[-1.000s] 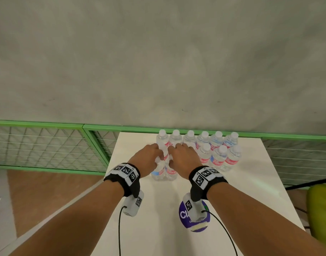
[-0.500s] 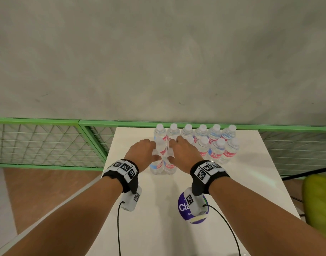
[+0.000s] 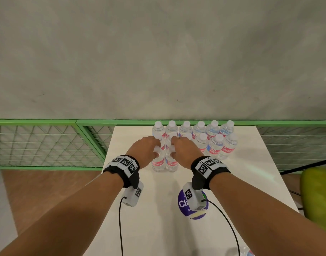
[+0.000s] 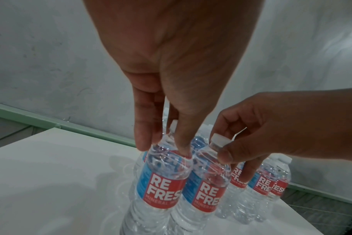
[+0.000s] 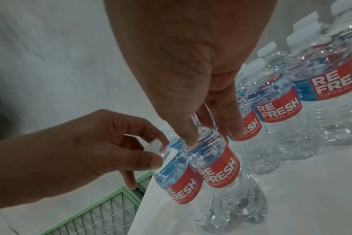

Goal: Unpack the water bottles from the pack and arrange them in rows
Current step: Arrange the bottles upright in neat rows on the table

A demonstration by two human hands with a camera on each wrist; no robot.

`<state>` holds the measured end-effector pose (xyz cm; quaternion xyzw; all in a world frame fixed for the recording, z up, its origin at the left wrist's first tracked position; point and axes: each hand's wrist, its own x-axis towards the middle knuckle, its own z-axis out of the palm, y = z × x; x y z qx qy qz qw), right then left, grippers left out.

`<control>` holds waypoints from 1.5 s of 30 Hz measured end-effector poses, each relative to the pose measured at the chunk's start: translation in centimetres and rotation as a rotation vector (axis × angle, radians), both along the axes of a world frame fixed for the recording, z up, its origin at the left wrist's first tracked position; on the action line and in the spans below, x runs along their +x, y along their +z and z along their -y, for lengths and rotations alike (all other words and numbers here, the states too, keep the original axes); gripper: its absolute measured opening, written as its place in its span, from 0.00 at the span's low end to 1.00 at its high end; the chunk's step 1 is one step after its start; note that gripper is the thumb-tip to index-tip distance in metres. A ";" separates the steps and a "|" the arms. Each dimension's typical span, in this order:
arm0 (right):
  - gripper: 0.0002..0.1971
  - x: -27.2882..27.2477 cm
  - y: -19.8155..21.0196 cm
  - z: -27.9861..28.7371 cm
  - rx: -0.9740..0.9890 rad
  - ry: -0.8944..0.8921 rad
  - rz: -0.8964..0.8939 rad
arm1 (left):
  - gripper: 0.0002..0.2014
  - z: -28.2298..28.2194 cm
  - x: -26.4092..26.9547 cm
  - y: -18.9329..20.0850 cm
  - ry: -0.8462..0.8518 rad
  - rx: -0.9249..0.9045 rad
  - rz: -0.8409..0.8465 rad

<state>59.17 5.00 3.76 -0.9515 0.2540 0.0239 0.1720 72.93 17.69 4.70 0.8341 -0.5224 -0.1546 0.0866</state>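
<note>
Two clear water bottles with red-and-blue labels stand side by side on the white table (image 3: 143, 209), in front of the rows. My left hand (image 3: 154, 151) grips the neck of the left bottle (image 3: 158, 164) from above, thumb and fingers around its shoulder (image 4: 165, 143). My right hand (image 3: 174, 151) pinches the top of the right bottle (image 3: 171, 164) the same way (image 5: 207, 139). A back row of bottles (image 3: 186, 127) lines the far edge. A shorter second row (image 3: 216, 146) stands at the right.
A green mesh fence (image 3: 47, 145) runs behind and left of the table, close to its left edge. A purple round sticker (image 3: 182, 204) lies near my right wrist. A green seat (image 3: 317, 196) is at the right. Another bottle (image 3: 245, 252) shows at the bottom edge.
Both hands stay on the tops of the two front bottles. The head view has tilted slightly; the bottles have not visibly shifted on the table.
</note>
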 end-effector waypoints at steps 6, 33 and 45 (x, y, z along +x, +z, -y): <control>0.17 -0.1 0.1 0.0 0.041 -0.022 -0.017 | 0.15 -0.3 0.0 0.0 -0.013 -0.010 -0.015; 0.18 -20.1 7.1 -13.0 -0.048 0.063 -0.229 | 0.23 -19.2 -17.2 5.6 0.105 0.081 -0.030; 0.17 -29.8 4.1 -19.2 -0.144 0.196 -0.371 | 0.21 -25.5 -25.5 0.3 0.134 0.092 0.048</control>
